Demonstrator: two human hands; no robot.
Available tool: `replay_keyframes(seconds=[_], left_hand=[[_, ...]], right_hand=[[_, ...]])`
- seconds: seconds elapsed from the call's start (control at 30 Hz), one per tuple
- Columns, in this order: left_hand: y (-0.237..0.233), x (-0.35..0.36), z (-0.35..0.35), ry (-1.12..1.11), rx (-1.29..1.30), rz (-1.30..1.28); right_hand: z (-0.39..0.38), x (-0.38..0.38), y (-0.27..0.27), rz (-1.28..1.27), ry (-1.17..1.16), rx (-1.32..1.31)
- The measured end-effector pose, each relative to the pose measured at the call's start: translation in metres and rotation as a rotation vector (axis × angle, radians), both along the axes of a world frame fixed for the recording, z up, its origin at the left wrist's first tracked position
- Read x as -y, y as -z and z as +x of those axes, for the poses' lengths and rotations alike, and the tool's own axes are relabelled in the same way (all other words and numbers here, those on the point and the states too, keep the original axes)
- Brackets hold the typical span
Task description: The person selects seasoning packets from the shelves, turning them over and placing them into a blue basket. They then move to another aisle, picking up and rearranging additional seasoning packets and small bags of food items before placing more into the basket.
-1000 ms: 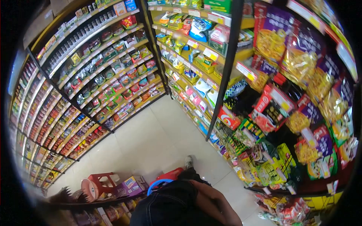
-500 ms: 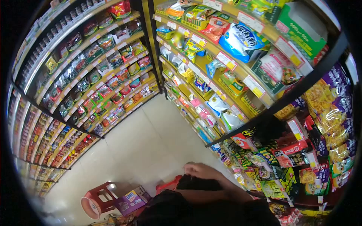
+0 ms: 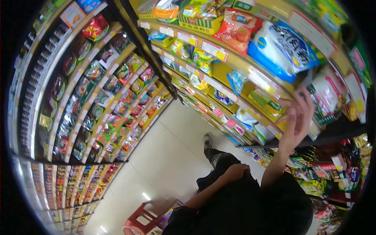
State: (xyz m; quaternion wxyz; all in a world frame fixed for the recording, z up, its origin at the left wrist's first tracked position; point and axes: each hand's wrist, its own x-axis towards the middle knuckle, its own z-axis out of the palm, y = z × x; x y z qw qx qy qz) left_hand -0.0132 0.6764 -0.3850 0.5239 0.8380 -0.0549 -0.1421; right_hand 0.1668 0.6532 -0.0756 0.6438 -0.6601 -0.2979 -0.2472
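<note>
My right hand (image 3: pixel 296 115) is raised at the shelf unit on the right, its fingers apart and slightly bent, holding nothing. It is nearest to a yellow-and-green packet box (image 3: pixel 267 103) and a white-and-pink bag (image 3: pixel 328 92). Above it lies a large blue-and-white bag (image 3: pixel 282 50); a red-and-white bag (image 3: pixel 237 29) is beside that one. Down by my waist, against dark clothing, my left hand (image 3: pixel 235 172) looks closed, with its fingertips turned away. Whether anything is in it cannot be made out.
Shelves of small packets (image 3: pixel 94 92) line the left side. A pale tiled floor (image 3: pixel 164 145) runs between the units. On it stands a red stool-like object (image 3: pixel 141 219) with a purple box (image 3: pixel 166 219) next to it. Hanging snack packs (image 3: pixel 319 188) are at lower right.
My right hand has risen from near my body to the right shelf and opened. The view has turned and come closer to that shelf. My left hand now shows at my waist.
</note>
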Motion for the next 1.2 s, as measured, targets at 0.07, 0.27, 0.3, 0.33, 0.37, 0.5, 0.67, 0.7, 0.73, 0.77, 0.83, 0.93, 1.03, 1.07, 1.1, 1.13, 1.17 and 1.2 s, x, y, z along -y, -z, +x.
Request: replay_keyframes(seconds=[0.07, 0.27, 0.3, 0.33, 0.37, 0.5, 0.67, 0.7, 0.73, 0.77, 0.83, 0.93, 1.03, 1.07, 1.1, 1.13, 1.17, 1.2], left_hand=[[-0.01, -0.046, 0.023, 0.013, -0.053, 0.101], [-0.008, -0.154, 0.037, -0.024, 0.108, 0.127], [-0.018, -0.168, 0.042, -0.043, 0.011, 0.089], [-0.022, -0.176, 0.047, -0.028, -0.014, 0.077], [-0.024, -0.185, 0.055, -0.013, -0.031, 0.07], [-0.038, -0.209, 0.08, 0.116, 0.046, -0.039], [-0.019, -0.239, 0.095, 0.382, 0.079, -0.119], [-0.01, -0.244, 0.094, 0.426, 0.097, -0.117], [-0.006, -0.25, 0.093, 0.473, 0.116, -0.115], [-0.016, -0.257, 0.096, 0.52, 0.083, -0.098], [-0.017, -0.267, 0.089, 0.628, 0.074, -0.077], [-0.044, -0.285, 0.075, 0.732, 0.096, -0.08], [-0.059, -0.305, 0.056, 0.751, 0.026, -0.173], [-0.061, -0.314, 0.05, 0.739, 0.019, -0.213], [-0.066, -0.323, 0.045, 0.704, 0.03, -0.239], [-0.071, -0.332, 0.042, 0.668, 0.042, -0.265], [-0.075, -0.341, 0.039, 0.627, 0.049, -0.291], [-0.077, -0.35, 0.038, 0.558, 0.073, -0.345]], right_hand=[[0.011, -0.024, -0.012, -0.053, 0.119, 0.009], [0.03, -0.056, -0.015, 0.003, 0.328, -0.031], [0.028, -0.059, -0.016, 0.003, 0.351, -0.044], [0.027, -0.063, -0.016, 0.005, 0.377, -0.051], [0.026, -0.061, -0.014, -0.041, 0.407, -0.052], [0.016, -0.065, -0.013, -0.058, 0.497, -0.11], [0.004, -0.078, -0.026, -0.202, 0.619, -0.229], [0.008, -0.079, -0.03, -0.282, 0.666, -0.219], [0.012, -0.079, -0.033, -0.328, 0.707, -0.215], [0.016, -0.079, -0.038, -0.324, 0.73, -0.222], [0.024, -0.084, -0.04, -0.101, 0.72, -0.244], [0.027, -0.093, -0.056, -0.012, 0.749, -0.158], [0.021, -0.114, -0.066, 0.01, 0.804, 0.011], [0.014, -0.119, -0.065, 0.027, 0.809, 0.0], [0.006, -0.12, -0.063, 0.046, 0.814, -0.012], [-0.002, -0.12, -0.06, 0.064, 0.817, -0.024], [-0.011, -0.115, -0.056, 0.108, 0.783, -0.013], [-0.02, -0.116, -0.051, 0.168, 0.794, 0.0]])
